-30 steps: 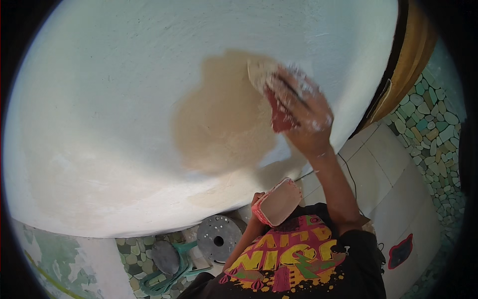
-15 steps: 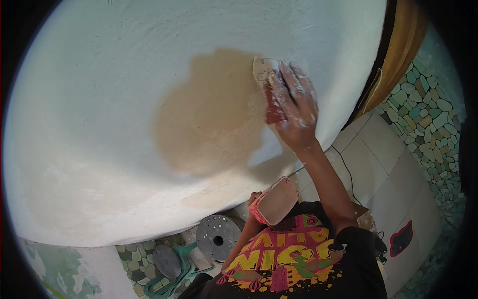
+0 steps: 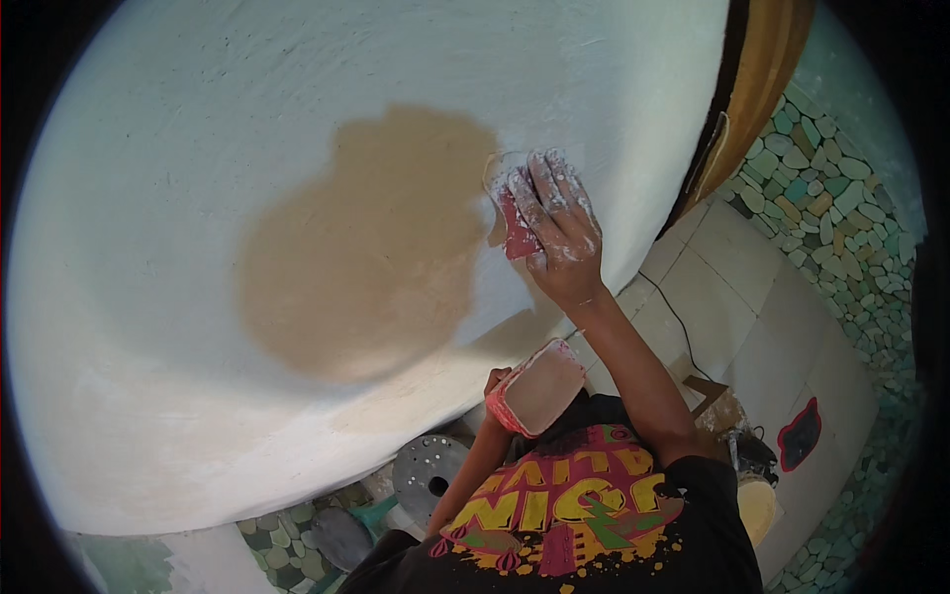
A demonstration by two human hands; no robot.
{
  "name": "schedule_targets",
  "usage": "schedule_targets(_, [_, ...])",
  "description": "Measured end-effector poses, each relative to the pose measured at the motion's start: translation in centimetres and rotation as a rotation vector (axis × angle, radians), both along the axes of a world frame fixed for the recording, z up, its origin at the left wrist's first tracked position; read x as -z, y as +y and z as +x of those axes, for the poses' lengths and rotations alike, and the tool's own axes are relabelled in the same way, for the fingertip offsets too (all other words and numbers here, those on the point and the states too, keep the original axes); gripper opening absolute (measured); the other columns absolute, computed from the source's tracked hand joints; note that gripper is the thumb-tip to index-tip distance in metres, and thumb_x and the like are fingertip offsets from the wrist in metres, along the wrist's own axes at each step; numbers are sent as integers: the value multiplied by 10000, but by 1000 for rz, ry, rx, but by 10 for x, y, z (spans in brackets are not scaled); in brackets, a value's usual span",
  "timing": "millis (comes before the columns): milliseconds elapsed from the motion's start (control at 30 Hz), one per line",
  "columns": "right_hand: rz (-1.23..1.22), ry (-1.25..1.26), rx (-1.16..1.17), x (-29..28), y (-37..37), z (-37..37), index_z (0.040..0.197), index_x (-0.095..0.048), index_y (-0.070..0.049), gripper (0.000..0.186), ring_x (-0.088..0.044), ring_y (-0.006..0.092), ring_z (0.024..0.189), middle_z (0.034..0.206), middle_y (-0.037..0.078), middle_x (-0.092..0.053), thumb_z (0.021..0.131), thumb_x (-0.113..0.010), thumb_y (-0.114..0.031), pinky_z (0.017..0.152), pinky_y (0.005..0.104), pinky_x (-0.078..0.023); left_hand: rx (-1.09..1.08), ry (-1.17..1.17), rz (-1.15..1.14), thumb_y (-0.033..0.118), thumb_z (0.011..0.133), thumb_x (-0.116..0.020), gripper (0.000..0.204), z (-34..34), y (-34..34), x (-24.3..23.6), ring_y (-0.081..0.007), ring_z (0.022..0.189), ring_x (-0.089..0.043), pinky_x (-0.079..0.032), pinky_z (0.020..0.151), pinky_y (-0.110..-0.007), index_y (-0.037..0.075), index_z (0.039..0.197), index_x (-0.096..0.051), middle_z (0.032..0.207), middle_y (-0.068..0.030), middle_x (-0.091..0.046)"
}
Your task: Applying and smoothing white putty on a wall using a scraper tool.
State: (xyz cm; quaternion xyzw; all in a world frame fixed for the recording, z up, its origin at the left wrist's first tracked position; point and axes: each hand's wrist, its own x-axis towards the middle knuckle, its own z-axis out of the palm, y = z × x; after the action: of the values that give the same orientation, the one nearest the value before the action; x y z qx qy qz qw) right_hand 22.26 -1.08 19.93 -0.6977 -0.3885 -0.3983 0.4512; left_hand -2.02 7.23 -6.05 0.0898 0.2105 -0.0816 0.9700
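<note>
My right hand [image 3: 566,226], its fingers coated in white paste, grips a putty scraper with a red handle [image 3: 521,230]. Its pale blade lies flat against a large curved white plaster wall [image 3: 178,129], partly hidden by my fingers. Close to my chest, my left hand [image 3: 497,379] is wrapped round the side of a red rectangular tub [image 3: 513,417]. Smooth pale putty [image 3: 544,389] shows inside the tub. Most of my left fingers are out of sight behind it.
A brown wooden edge [image 3: 760,89] borders the wall at upper right. Pale floor tiles [image 3: 732,257] meet green pebble stones [image 3: 821,203]. A grey perforated disc [image 3: 424,473] and a dark round lid-like thing [image 3: 341,540] lie lower left. A thin cable [image 3: 683,322] crosses the tiles.
The view has shifted, moving the wall's wooden edge leftward in the picture. My right hand and the scraper are a little lower on the wall. The tub stays near my chest.
</note>
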Motion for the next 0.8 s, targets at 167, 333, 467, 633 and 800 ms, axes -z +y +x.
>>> schedule_targets(167, [-94,99,-96,-14,-26,-11,1330,-687,-111,542,-561,370,1348,1472,138,-588,790,-736,-118,1139,501,-436,62,-12,27,341,972,-447,614,6,-2,-7,-400,1249,-609,-473,1103,-496,-4,1479,-491,1421,-205,-595])
schedule_targets(333, [78,39,-196,-55,-45,-7,1319,-702,-124,506,-559,390,1349,1474,152,-585,815,-739,-137,1126,496,-439,104,-25,56,304,1000,-439,576,14,-2,-17,-392,1270,-601,-476,1110,-492,-4,1484,-482,1432,-203,-583])
schedule_targets(467, [-75,-69,-78,-71,-32,8,1330,-695,-100,450,-527,432,1372,1491,196,-560,884,-703,-160,1138,510,-411,136,-20,68,276,1022,-433,546,21,-10,-28,-386,1286,-594,-478,1115,-488,-5,1488,-476,1441,-201,-574])
schedule_targets(633, [107,-11,-157,-26,-7,12,1354,-669,-128,567,-501,451,1385,1505,184,-545,824,-799,-280,1151,564,-395,128,-25,91,257,1043,-437,506,20,-4,-45,-382,1248,-620,-502,1093,-480,-13,1468,-493,1404,-204,-597])
schedule_targets(800, [22,100,-224,11,-29,-9,1350,-669,-98,514,-549,434,1347,1466,184,-581,864,-765,-236,1132,540,-432,137,-99,95,277,1053,-444,498,11,0,-52,-382,1202,-647,-524,1069,-485,-29,1438,-520,1355,-213,-628])
